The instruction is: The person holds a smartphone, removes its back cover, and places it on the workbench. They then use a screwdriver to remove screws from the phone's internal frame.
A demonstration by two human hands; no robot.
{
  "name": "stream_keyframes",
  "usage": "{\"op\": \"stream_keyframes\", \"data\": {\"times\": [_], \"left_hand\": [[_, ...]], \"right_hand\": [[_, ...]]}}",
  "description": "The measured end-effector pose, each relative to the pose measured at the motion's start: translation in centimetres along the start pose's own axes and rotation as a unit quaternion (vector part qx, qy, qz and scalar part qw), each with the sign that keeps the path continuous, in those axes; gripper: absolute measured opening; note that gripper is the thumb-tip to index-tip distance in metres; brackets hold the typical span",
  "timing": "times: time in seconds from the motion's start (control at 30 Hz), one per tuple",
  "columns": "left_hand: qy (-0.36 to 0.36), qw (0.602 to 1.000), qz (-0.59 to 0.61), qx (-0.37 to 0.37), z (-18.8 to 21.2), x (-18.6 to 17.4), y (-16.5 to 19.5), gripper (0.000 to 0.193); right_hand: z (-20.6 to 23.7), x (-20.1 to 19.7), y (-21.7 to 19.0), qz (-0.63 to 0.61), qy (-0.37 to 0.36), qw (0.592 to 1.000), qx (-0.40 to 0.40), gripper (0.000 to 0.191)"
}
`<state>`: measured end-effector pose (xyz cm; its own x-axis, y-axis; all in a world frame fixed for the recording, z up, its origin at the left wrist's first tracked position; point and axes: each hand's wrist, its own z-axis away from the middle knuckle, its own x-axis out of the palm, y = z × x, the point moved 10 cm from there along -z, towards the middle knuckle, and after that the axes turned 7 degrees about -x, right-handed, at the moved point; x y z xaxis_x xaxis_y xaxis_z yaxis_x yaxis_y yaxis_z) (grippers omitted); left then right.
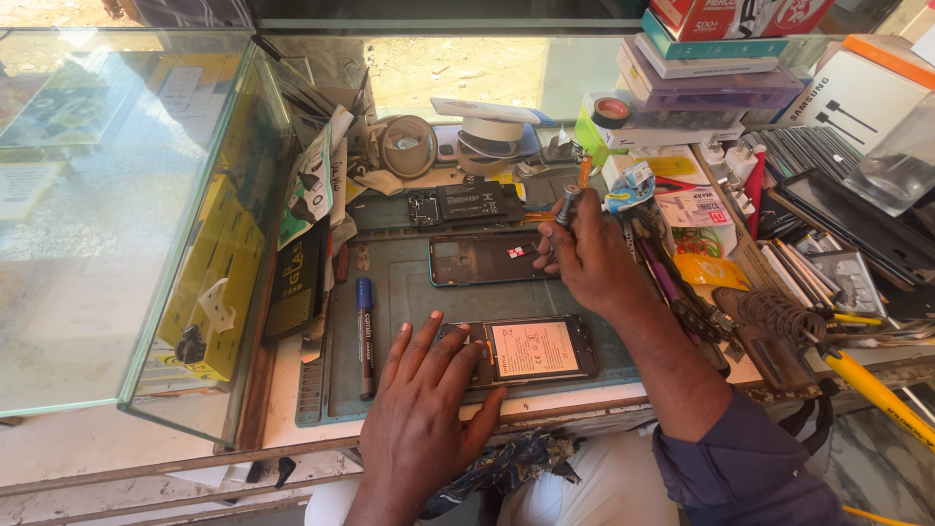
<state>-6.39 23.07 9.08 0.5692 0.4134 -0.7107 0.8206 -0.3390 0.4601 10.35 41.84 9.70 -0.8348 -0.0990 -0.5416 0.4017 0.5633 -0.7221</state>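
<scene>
My left hand [421, 404] lies flat with fingers spread on the left end of an opened phone body [534, 349], whose pale battery faces up, at the front of a grey-green work mat [404, 292]. My right hand [587, 258] is closed on a small screwdriver [567, 206] with a metal grip, held upright at the right end of a dark teal phone back cover [487, 258] lying behind the phone. A black inner frame part [466, 205] lies farther back on the mat.
A glass display case [127, 214] stands at the left. A blue-capped marker [365, 336] lies on the mat's left side. Tape rolls [492, 131], stacked boxes [701, 68], tools and a soldering stand coil [779, 317] crowd the back and right.
</scene>
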Motion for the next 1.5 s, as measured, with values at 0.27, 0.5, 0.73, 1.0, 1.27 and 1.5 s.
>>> {"op": "stream_keyframes", "data": {"times": [0.27,0.5,0.73,1.0,1.27,1.5], "left_hand": [[-0.001,1.0,-0.006,-0.004,-0.2,-0.1,0.0,0.048],[-0.004,1.0,-0.011,-0.011,-0.4,0.1,-0.2,0.049],[-0.042,0.998,-0.026,-0.038,-0.7,1.1,-0.9,0.054],[-0.059,0.996,-0.039,-0.053,-0.8,1.5,-1.3,0.055],[-0.06,0.995,-0.048,-0.06,-0.7,1.8,-1.6,0.056],[-0.065,0.994,-0.057,-0.061,-0.7,2.1,-1.7,0.056]], "right_hand": [[0.9,-2.0,-3.1,-0.022,0.032,0.994,-0.102,0.022],[7.0,-3.6,-3.9,-0.097,0.075,0.989,-0.089,0.063],[9.7,-3.9,-2.3,-0.144,0.1,0.978,-0.112,0.065],[10.5,-4.0,-2.0,-0.119,0.075,0.984,-0.114,0.062],[10.5,-3.4,-2.1,-0.122,0.065,0.985,-0.107,0.062],[10.4,-2.9,-2.7,-0.112,0.045,0.985,-0.123,0.062]]}}
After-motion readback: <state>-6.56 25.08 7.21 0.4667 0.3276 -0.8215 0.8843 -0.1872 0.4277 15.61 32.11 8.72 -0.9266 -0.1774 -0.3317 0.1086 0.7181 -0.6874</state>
